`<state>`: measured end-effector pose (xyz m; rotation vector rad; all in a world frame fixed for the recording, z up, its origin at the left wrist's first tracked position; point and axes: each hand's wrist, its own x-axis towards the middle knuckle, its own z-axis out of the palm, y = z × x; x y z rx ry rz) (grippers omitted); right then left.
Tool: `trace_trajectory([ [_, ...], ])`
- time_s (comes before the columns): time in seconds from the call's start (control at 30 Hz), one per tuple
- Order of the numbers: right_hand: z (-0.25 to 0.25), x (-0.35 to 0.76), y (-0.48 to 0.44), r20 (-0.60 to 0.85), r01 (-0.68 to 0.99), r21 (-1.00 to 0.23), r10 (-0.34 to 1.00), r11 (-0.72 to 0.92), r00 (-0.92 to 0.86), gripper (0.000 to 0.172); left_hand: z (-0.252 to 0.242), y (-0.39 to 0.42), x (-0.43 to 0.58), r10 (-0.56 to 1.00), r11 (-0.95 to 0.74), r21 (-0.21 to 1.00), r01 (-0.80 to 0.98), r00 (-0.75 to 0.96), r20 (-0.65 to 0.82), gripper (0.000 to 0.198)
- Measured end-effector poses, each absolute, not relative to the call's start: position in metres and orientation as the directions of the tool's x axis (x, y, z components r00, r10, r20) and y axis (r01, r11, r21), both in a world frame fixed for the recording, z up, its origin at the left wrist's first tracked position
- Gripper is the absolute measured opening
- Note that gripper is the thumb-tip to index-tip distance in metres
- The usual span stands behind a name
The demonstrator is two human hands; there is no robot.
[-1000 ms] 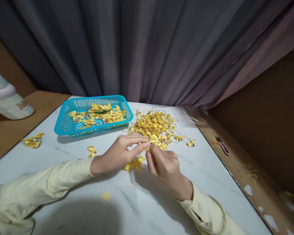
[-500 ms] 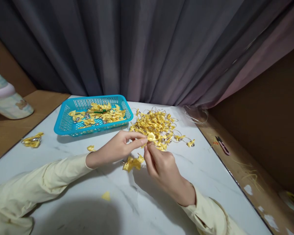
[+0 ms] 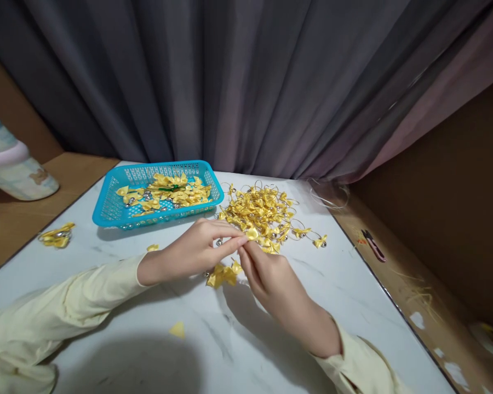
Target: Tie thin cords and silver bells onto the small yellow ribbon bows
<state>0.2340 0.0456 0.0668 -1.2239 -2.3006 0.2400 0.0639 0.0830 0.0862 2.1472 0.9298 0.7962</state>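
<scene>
**One bow pinched between both hands, barely shifted**

We see the yellow bow (image 3: 252, 234) gripped at the meeting fingertips of the left hand (image 3: 197, 253) and the right hand (image 3: 273, 279). Both are closed on it, just above the worktop (image 3: 353, 306). Over the last second the bow has hardly moved. The left hand has slid a little toward its own side, and the right hand's fingers have stretched out longer, its wrist drawn back toward us. We judge the grip unbroken and the same bow under work.

Just beneath the fingertips lies a small cluster of bows (image 3: 222, 275). Just beyond them spreads the big pile of bows and wire rings (image 3: 258, 213), unchanged. Beyond the left hand stands the blue basket (image 3: 107, 210), with more bows inside. A yellow scrap (image 3: 177, 329) lies nearer us, between the forearms.
</scene>
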Motion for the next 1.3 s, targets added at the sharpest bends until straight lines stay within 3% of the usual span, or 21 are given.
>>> trace_trajectory([
  [0.07,0.081,0.245,0.046,0.266,0.741,-0.408,0.846,0.533,-0.462,0.029,0.09,0.085,0.062,0.81,-0.484,0.755,0.443,0.553,0.194,0.028],
  [0.17,0.1,0.259,0.049,0.37,0.766,-0.407,0.856,0.498,-0.36,0.026,0.094,0.086,0.061,0.8,-0.388,0.794,0.469,0.599,0.037,0.029],
  [0.27,0.104,0.263,0.058,0.391,0.664,-0.491,0.824,0.564,-0.411,0.023,0.094,0.084,0.062,0.727,-0.333,0.833,0.441,0.683,-0.071,0.031],
  [0.47,0.091,0.256,0.069,0.19,0.363,-0.773,0.736,0.52,-0.65,0.025,0.09,0.079,0.064,0.652,-0.311,0.871,0.38,0.752,-0.096,0.026],
  [0.73,0.088,0.253,0.068,0.143,0.125,-0.954,0.783,0.271,-0.606,0.022,0.089,0.077,0.065,0.622,-0.113,0.958,0.264,0.77,-0.139,0.028],
  [0.93,0.088,0.255,0.072,0.189,0.077,-0.958,0.812,0.275,-0.552,0.024,0.085,0.076,0.066,0.595,0.019,0.978,0.206,0.784,-0.176,0.026],
  [1.1,0.086,0.26,0.083,0.105,0.145,-0.966,0.837,0.215,-0.537,0.031,0.085,0.075,0.066,0.68,0.015,0.981,0.193,0.717,-0.151,0.026],
  [1.23,0.087,0.263,0.087,0.023,0.307,-0.902,0.743,0.305,-0.669,0.038,0.086,0.073,0.068,0.692,0.053,0.984,0.17,0.704,-0.159,0.02],
  [1.3,0.089,0.261,0.085,0.006,0.305,-0.884,0.662,0.353,-0.749,0.037,0.085,0.073,0.068,0.679,0.075,0.983,0.165,0.714,-0.171,0.018],
])
